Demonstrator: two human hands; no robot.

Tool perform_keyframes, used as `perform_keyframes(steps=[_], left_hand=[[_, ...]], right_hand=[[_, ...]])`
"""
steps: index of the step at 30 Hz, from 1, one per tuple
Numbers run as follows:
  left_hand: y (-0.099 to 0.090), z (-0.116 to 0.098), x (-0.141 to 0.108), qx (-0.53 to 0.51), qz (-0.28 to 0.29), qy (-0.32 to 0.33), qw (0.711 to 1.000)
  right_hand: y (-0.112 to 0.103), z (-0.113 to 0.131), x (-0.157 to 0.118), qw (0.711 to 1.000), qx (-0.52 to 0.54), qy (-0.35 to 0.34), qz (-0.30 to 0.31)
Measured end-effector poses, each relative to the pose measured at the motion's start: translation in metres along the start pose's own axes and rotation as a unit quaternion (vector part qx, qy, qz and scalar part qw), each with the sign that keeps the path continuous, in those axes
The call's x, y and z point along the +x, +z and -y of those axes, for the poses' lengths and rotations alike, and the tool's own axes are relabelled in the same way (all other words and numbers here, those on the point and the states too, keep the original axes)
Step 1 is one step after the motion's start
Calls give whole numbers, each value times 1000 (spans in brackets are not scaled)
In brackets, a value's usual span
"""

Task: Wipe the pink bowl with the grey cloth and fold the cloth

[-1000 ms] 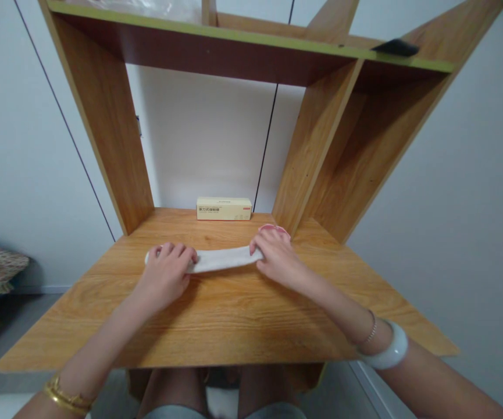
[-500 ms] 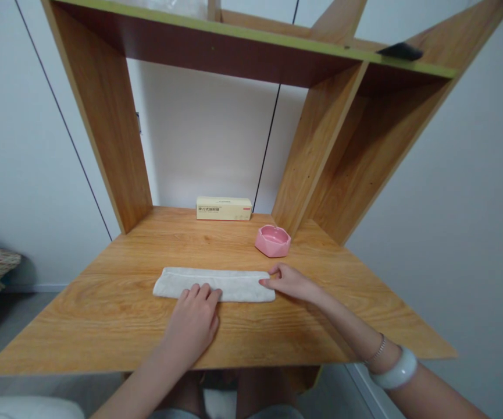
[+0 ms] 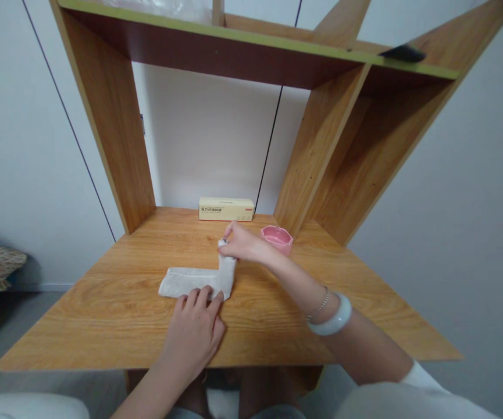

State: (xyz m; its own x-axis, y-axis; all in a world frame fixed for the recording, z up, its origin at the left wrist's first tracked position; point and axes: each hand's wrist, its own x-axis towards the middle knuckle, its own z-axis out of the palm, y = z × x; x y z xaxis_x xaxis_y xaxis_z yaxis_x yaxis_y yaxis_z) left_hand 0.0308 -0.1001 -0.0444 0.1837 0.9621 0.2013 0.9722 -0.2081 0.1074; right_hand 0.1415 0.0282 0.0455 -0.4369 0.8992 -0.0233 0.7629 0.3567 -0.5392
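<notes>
A folded white cloth lies as a long strip on the wooden desk. Its right part is bent away from me, so the strip makes an L shape. My left hand rests with spread fingertips on the near edge of the cloth, by the bend. Pinched between the fingers of my right hand is the far end of the bent part, raised a little. Just right of that hand stands a pink angular bowl, partly hidden by my wrist.
A cream cling film box stands at the back of the desk. Wooden uprights rise on both sides under a shelf. On the shelf lie a dark object and some clear plastic.
My right hand has carried the right end of the cloth leftward and away from me, bending the strip. The left hand stays on the cloth in nearly the same place.
</notes>
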Motion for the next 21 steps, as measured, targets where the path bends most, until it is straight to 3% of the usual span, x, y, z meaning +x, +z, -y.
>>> perform_keyframes(steps=[5, 9, 12, 15, 17, 19, 21], left_hand=[[2, -3, -6, 18, 0, -7, 1000], [-1, -3, -15, 20, 30, -31, 999], [-8, 3, -22, 13, 31, -51, 998], [-20, 18, -27, 18, -3, -74, 997], [-27, 31, -27, 46, -47, -83, 994], [-30, 43, -25, 85, -52, -98, 990], [-31, 50, -21, 111, -10, -112, 987]], right_hand=[[47, 66, 18, 987, -128, -91, 28], [80, 82, 17, 987, -107, -100, 64], [78, 69, 15, 990, -79, -104, 52], [55, 38, 13, 994, -78, -74, -23], [41, 11, 9, 994, -93, -29, -39], [37, -15, 1, 998, -59, -3, 7], [47, -34, -7, 994, 50, 16, 96]])
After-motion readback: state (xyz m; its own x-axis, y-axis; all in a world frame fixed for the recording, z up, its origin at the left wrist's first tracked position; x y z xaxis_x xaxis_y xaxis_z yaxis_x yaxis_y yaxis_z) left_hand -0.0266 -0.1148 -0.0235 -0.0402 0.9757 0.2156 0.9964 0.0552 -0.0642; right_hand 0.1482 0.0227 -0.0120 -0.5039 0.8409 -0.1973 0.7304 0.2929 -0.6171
